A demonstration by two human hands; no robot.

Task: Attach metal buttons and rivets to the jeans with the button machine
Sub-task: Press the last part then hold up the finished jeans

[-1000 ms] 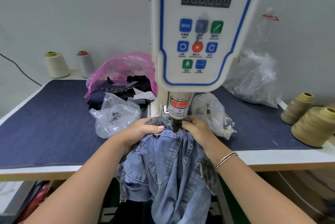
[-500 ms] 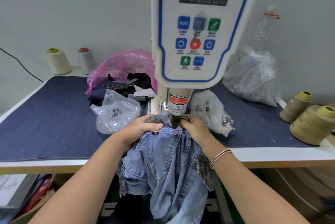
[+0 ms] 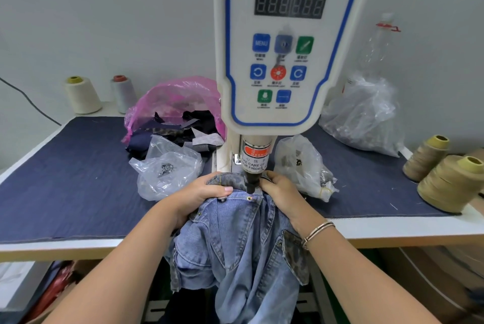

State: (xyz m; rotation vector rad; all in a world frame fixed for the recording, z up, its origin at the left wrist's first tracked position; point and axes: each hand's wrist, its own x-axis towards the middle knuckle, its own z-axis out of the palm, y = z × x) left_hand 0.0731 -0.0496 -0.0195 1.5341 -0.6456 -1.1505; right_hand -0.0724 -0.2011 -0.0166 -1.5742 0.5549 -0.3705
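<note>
Light blue jeans (image 3: 241,253) hang off the table's front edge, their waistband tucked under the punch (image 3: 250,183) of the white servo button machine (image 3: 285,43). My left hand (image 3: 201,192) grips the waistband left of the punch, thumb on top beside a metal button (image 3: 222,200). My right hand (image 3: 281,192) holds the waistband on the right, fingers curled into the fabric close to the punch. A small rivet (image 3: 248,198) shows on the denim just below the punch tip.
A clear bag of metal parts (image 3: 167,169) lies left of the machine, another clear bag (image 3: 303,166) right of it. A pink bag of fabric scraps (image 3: 172,108) sits behind. Thread cones (image 3: 445,182) stand at the right, two more cones (image 3: 82,94) at the back left. A dark denim mat (image 3: 65,179) covers the table.
The view has tilted up slightly, showing more of the machine's panel. Both hands stay on the waistband in the same grip; a button and a rivet now show below the punch.
</note>
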